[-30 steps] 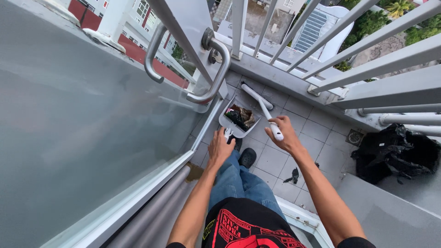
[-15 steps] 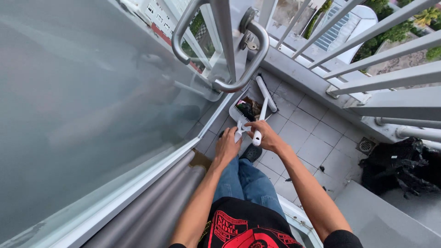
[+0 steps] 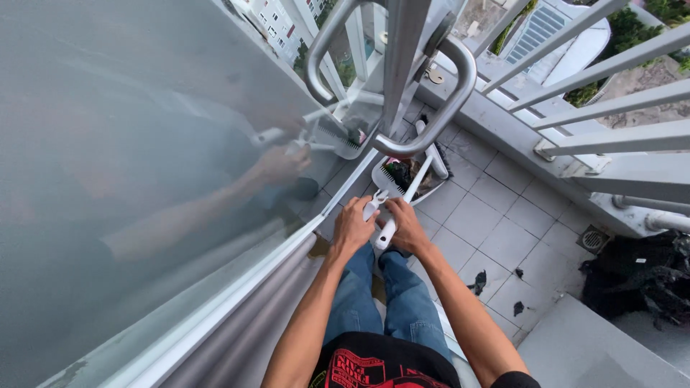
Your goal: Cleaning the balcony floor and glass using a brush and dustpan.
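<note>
hands now together, dustpan and broom lifted closer.

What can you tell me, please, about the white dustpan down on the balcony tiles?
The white plastic long-handled dustpan sits on the grey floor tiles beside the frosted glass door. A dark comb edge lines its near rim, and dark debris fills the pan. The left hand grips its handle top; the white broom, in the right hand, reaches into it.

left hand gripping dustpan (full), right hand gripping brush
</note>
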